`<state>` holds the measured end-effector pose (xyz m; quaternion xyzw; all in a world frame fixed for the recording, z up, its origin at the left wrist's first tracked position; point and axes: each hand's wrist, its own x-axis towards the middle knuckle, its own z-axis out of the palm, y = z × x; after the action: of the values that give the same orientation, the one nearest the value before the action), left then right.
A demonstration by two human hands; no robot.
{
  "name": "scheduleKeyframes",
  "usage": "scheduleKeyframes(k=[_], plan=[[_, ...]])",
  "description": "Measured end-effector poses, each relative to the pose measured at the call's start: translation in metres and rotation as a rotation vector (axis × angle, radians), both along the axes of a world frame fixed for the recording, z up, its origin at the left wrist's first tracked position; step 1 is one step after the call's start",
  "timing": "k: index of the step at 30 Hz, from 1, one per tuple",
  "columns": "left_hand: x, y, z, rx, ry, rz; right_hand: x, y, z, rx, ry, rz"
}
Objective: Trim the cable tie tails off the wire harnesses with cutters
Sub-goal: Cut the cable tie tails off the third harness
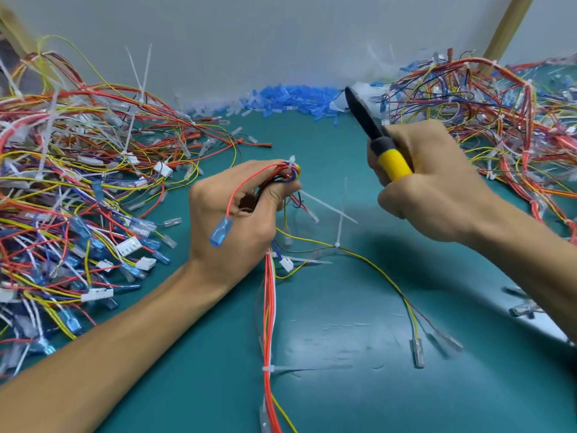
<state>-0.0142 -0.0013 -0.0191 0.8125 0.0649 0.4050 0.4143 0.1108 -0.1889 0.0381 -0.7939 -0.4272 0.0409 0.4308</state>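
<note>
At the middle of the green table [343, 339], head view: the left hand [237, 214] was closed around a looped section of one wire harness [270, 307], fingers and thumb curled round the red, blue and yellow wires. A white cable tie [292, 165] sat on the loop just above the fingertips, its head sticking up. A blue terminal sleeve [220, 234] on a red lead hung over the back of that hand. The rest of the harness trailed from under the hand toward the near edge, lying on the table.

Uncut tails noted on it:
- a slanting tail [327, 207] just right of the left hand
- an upright tail [341, 214] on a yellow branch wire
- a lower tie [268, 368] on the red trunk toward the near edge, its tail pointing right

The right hand [437, 189] was clenched in a fist round the cutters [394, 164], gripping the yellow handle; the black end pointed up toward the far edge. The cutters were raised, apart from the harness and to the right of the cable tie. Jaw position could not be told.

Left edge: a large left pile [78, 182] of harnesses, many with long white tails. Far right corner: a right pile [499, 120] of harnesses. Far edge, between the piles: a heap of blue sleeves [296, 98] against the grey wall
</note>
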Motion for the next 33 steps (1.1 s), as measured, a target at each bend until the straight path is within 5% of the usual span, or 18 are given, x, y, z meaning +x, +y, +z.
scheduleKeyframes(k=[10,16,21,26,33], plan=[[-0.002,-0.003,0.009,0.032,-0.045,0.055,0.004,0.0,0.0,0.196,0.411,0.117],[-0.002,0.001,0.008,-0.017,-0.006,0.033,0.001,0.003,-0.012,0.035,-0.048,0.033],[-0.001,0.005,0.005,-0.238,0.015,-0.042,0.005,0.006,-0.021,-0.038,-0.329,-0.052],[-0.003,0.007,0.006,-0.32,0.007,-0.147,0.008,0.005,-0.022,-0.094,-0.394,-0.06],[-0.001,0.005,0.004,-0.312,0.089,-0.218,-0.018,0.011,-0.02,0.345,-0.195,-0.025]])
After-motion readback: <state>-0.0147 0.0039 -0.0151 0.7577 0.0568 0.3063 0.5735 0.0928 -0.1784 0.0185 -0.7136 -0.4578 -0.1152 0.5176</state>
